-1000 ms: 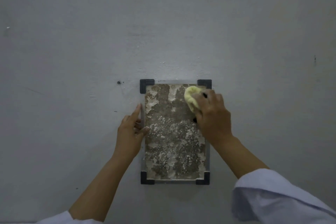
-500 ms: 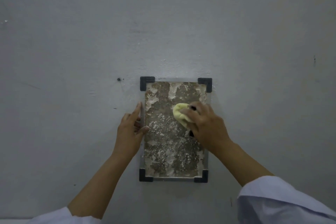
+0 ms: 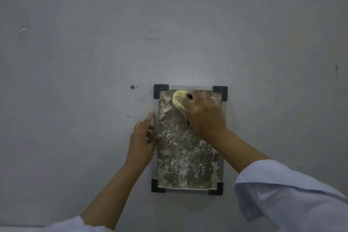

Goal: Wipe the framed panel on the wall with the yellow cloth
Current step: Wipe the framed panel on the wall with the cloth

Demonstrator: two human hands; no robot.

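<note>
Since half a second ago the right hand [image 3: 204,113] is travelling back up the panel, from mid-height to the top edge, and it is blurring slightly as it goes; a full second ago it was up near the top right corner, so the strokes are running up and down. Its fingers are curling closed around the balled yellow cloth [image 3: 178,100], pinching it against the palm so that only a pale lump is showing past the fingertips, pressed to the upper left part of the surface.

The left hand [image 3: 142,142] is lying mostly open, fingers stretched flat along the left rail and the wall [image 3: 75,62] beside it, the thumb tip touching the panel face; it is gripping nothing, only steadying.

Outward from the hands, the framed panel [image 3: 188,156] is hanging upright on the grey wall, its mottled brown and white face sitting behind thin pale rails and four black corner brackets [image 3: 160,91]. Loose white sleeves [image 3: 282,194] are riding up both forearms.

Handling, as a judgement: the cloth is looking soft and light, crushing easily, so it is best bunched tight in the fingers. The panel is appearing stiff, flat and thin. Whether its face is glazed cannot be told. Bracing at a side rail, as the left hand is doing, should keep it from swinging while pressure is going on.
</note>
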